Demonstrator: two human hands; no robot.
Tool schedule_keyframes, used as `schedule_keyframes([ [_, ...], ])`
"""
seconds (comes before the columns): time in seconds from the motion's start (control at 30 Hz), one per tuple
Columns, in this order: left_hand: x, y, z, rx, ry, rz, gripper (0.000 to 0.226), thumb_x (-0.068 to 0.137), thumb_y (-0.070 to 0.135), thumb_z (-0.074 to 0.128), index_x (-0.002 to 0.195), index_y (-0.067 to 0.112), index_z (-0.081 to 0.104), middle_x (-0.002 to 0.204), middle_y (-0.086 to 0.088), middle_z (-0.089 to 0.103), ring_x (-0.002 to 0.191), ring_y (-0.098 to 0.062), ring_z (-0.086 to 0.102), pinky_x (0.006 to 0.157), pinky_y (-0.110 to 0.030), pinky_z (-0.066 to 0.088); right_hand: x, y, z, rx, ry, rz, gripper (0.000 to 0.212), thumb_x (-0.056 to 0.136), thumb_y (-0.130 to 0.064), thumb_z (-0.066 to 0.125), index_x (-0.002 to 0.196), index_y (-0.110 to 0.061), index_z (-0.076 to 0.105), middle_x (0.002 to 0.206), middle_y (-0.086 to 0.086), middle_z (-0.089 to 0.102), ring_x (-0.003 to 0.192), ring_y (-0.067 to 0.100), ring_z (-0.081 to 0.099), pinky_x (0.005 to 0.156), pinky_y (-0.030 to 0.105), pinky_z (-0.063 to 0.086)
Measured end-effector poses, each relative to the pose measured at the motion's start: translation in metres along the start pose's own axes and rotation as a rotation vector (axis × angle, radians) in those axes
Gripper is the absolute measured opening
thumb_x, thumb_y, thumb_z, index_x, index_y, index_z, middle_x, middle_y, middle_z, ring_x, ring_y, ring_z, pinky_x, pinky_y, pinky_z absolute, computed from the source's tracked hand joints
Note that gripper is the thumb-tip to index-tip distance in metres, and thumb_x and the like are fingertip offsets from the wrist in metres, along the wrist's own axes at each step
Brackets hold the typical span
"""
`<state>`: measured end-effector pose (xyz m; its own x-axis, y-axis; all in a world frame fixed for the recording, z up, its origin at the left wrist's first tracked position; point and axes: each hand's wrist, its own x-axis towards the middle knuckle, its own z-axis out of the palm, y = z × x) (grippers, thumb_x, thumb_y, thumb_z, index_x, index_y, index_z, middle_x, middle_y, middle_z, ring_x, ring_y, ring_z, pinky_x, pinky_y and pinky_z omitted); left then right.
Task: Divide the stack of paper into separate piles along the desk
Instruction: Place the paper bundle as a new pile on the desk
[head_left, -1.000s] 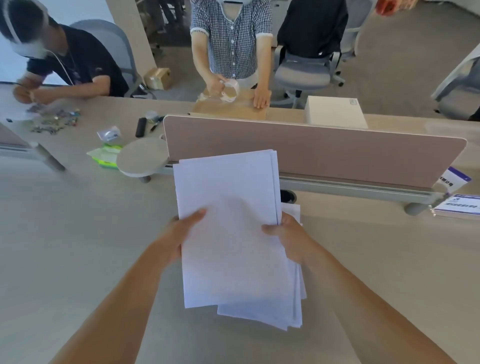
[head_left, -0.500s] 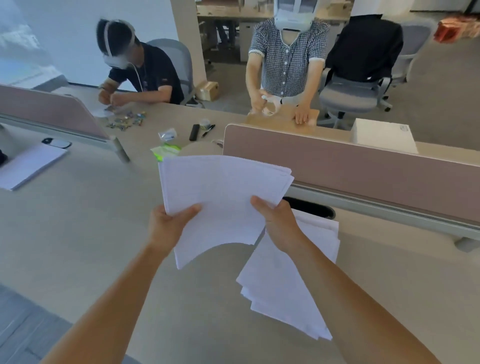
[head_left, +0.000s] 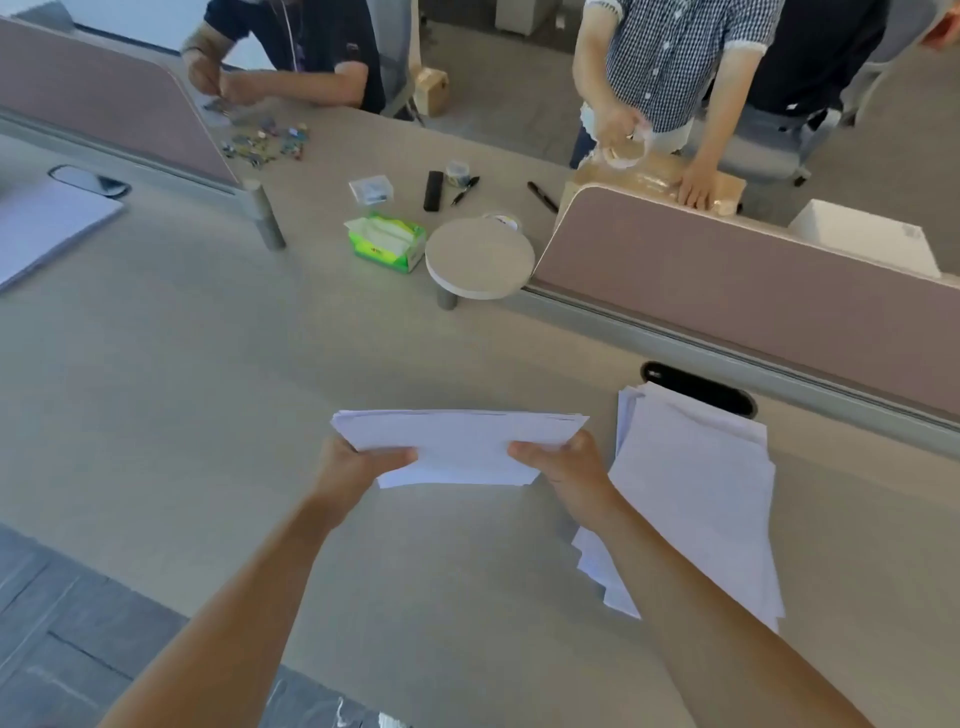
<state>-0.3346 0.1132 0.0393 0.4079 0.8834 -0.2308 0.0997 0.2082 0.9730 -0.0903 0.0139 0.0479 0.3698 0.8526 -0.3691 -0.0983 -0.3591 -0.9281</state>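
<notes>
While both hands work above it, desk (head_left: 182, 389): pale wood-look top filling most of the view, dark floor showing at the near left corner
Right divider (head_left: 753, 291): dusty-pink panel running along the far side, with a dark oval cable slot (head_left: 701, 389) in the desk just before it
Left divider (head_left: 104, 104): same pink panel, up at the far left
Pile (head_left: 696, 493): and there it is, white sheets lying flat on the desk at the right, edges fanned and uneven, far end touching the cable slot, near end partly hidden by the right forearm
Far stack (head_left: 47, 223): more white paper lying at the left edge, well apart from the rest
Held sheaf (head_left: 457, 447): white sheets held nearly level above the desk, just left of the pile, far edge turned to the camera so the layers show
Left hand (head_left: 348, 467): gripping the sheaf's left end, thumb on top, fingers tucked underneath out of sight
Right hand (head_left: 571, 467): gripping the right end the same way, thumb over, fingers hidden below
Round shelf (head_left: 478, 257): small grey disc on a post, at the end of the right divider
Tissue box (head_left: 387, 241): green, open, just left of the round shelf
Black marker (head_left: 432, 190): lying beyond the tissue box, near a pen
Across the desk: a person in a checked shirt (head_left: 675, 52) and a person in a dark shirt (head_left: 311, 41), each busy with both hands
</notes>
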Motion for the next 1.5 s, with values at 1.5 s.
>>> schedule_keyframes([
  [1.5, -0.021, 0.026, 0.005, -0.086, 0.033, 0.079, 0.023, 0.071, 0.014, 0.077, 0.095, 0.015, 0.077, 0.098, -0.009, 0.076, 0.092, -0.025, 0.072, 0.075, -0.034, 0.057, -0.004, -0.048, -0.003, -0.065, -0.166, -0.122, 0.027, 0.075, 0.001, 0.081, 0.089, -0.021, 0.076, 0.079, -0.013, 0.076, 0.074, 0.003, 0.070, 0.069, 0.016, 0.053],
])
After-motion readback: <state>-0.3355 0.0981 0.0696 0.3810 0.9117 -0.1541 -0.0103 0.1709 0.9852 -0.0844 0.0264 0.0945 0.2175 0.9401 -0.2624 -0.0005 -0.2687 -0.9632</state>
